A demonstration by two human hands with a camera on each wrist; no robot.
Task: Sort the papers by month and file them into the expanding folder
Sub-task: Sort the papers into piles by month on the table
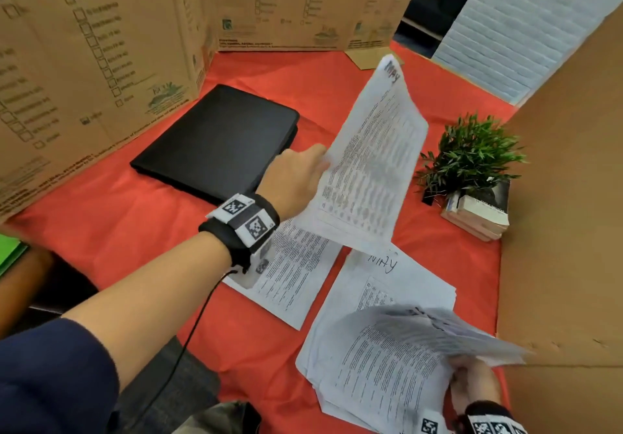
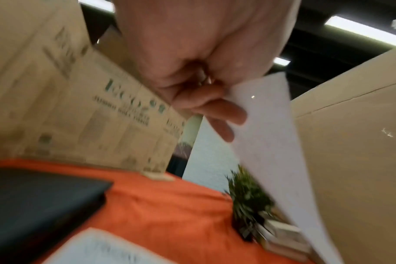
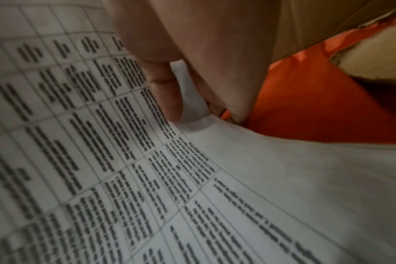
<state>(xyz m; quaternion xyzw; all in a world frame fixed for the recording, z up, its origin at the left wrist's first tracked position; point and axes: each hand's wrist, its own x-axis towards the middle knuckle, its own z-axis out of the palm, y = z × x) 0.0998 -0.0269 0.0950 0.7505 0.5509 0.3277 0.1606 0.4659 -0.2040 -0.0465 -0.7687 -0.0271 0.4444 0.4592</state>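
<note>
Black expanding folder [image 1: 215, 140] closed; left hand [image 1: 296, 177] pinches "May" sheet [image 1: 371, 163]; right hand [image 1: 472, 386] grips paper stack [image 1: 387, 359].

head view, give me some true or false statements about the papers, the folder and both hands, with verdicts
1. The left hand holds a sheet marked May up off the table. True.
2. The black folder stands open with papers inside. False: it lies closed and flat on the red cloth.
3. The right hand grips a bunch of papers. True.
4. The paper lying flat under the raised sheet reads June. False: that flat paper is handwritten May.
5. The small plant sits on the folder. False: it stands apart, by the stacked books.
</note>
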